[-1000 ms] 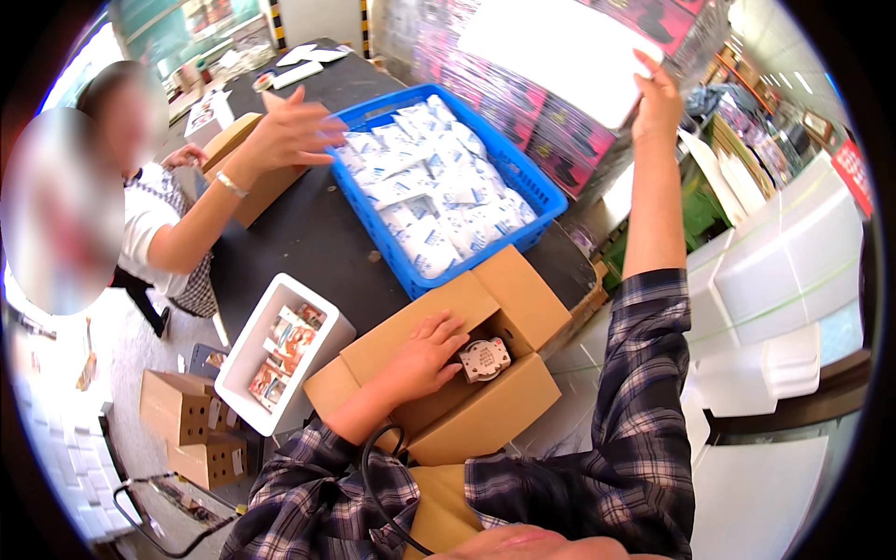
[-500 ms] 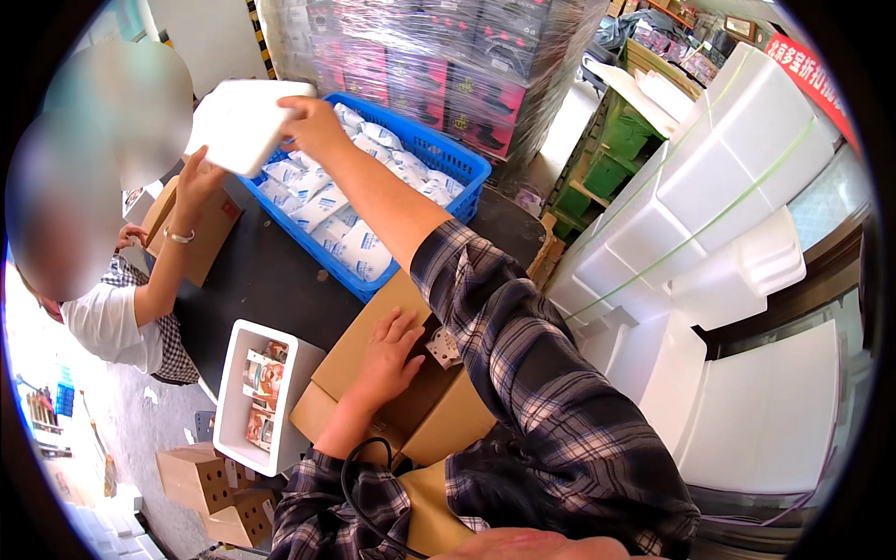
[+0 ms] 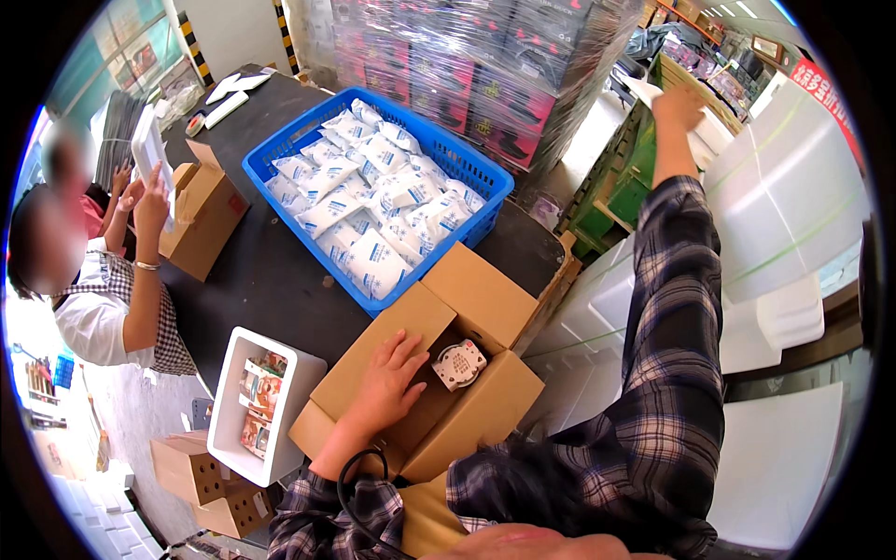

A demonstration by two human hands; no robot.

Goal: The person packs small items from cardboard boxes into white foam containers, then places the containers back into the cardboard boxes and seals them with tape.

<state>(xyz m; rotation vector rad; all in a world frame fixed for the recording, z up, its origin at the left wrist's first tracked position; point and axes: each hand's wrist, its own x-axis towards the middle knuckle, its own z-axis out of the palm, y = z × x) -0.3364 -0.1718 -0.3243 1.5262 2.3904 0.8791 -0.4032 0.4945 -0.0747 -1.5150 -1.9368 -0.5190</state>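
Note:
My left hand (image 3: pixel 381 390) lies over the inner edge of an open cardboard box (image 3: pixel 499 411), fingers stretched out and holding nothing. Inside that box sits a small white patterned packet (image 3: pixel 458 364), partly in shadow. My right arm reaches far out to the right. At its end my right hand (image 3: pixel 679 107) is beside white foam boards (image 3: pixel 714 140) above a green rack; blur hides its fingers. Left of the cardboard box stands a white foam box (image 3: pixel 224 420) holding several printed packs (image 3: pixel 264 387). Beyond is a blue crate (image 3: pixel 373 303) full of white ice packs (image 3: pixel 383 191).
Across the black table (image 3: pixel 224 308), a co-worker holds a white foam lid (image 3: pixel 147 154) by another open carton (image 3: pixel 210 224). Film-wrapped cartons (image 3: pixel 457 75) rise behind the crate. Strapped white foam boxes (image 3: pixel 784 205) stack at the right. Perforated cartons (image 3: pixel 191 467) lie lower left.
My right hand has swung from the white foam lid at the left to the far right. The co-worker now has that lid and holds it up. My left hand has barely moved.

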